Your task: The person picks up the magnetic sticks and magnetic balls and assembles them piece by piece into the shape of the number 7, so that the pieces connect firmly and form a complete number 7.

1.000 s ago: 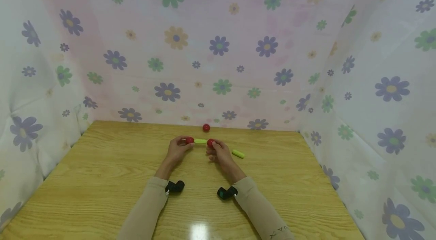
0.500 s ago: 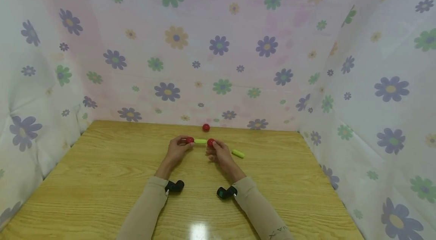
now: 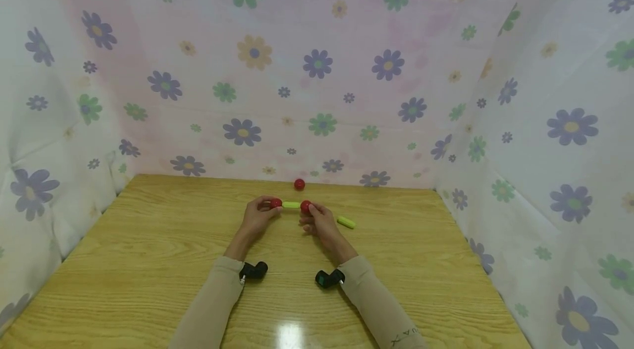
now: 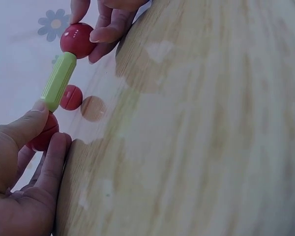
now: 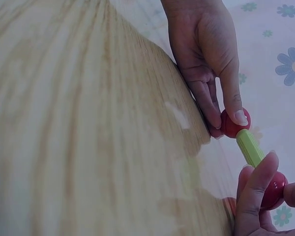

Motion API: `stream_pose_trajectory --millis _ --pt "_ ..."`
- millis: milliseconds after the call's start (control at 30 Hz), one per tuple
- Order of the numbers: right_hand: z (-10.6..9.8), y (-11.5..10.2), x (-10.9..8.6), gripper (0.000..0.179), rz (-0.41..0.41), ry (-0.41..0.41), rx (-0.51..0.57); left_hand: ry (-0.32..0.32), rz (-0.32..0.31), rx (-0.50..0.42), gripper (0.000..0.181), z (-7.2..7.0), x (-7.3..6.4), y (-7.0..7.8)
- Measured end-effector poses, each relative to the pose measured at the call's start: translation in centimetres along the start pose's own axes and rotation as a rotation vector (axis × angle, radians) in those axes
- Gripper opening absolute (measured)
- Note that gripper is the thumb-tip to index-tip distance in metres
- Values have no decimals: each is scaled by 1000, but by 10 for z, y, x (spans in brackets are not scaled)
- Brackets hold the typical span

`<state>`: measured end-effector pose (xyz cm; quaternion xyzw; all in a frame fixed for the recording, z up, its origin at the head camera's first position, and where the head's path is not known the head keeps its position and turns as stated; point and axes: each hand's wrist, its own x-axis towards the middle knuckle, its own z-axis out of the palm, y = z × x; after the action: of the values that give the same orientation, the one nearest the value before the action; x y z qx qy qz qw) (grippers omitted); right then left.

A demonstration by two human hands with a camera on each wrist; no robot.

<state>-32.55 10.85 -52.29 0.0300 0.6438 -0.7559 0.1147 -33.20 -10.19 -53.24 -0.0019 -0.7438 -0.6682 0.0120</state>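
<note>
Unmoved, green rod (image 3: 291, 205) points sideways.

Left hand (image 3: 257, 218) partly hiding red ball (image 4: 47, 132); sleeves (image 3: 213, 300) cut off at head view's bottom

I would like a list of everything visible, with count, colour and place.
Held balls: 2, red, at middle stick's ends
Middle stick: 1, lime, between the held balls
Loose ball: 1, red, near table's far edge
Loose stick: 1, lime, on the table
Table: 1, tan, under the loose stick
Flowered cloth: count unclear, pale, behind and beside table
Wrist cameras: 2, black, at sleeves
Sleeves: 2, beige, over the table
Hands: 2, bare, each holding a red ball
</note>
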Motion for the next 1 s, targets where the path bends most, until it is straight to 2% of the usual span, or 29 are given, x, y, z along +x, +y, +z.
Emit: stream_pose_trajectory --millis 233,500,767,1000 --pt "-1 1 0 44 -1 -7 -8 1 -9 4 36 0 -1 0" --pt "-3 2 2 44 -6 -28 -5 16 28 18 35 0 -2 2" --pt "-6 3 3 36 -15 -73 8 17 5 -6 37 1 0 1" --pt "-6 2 1 37 -6 -77 16 18 0 -2 36 2 0 0"
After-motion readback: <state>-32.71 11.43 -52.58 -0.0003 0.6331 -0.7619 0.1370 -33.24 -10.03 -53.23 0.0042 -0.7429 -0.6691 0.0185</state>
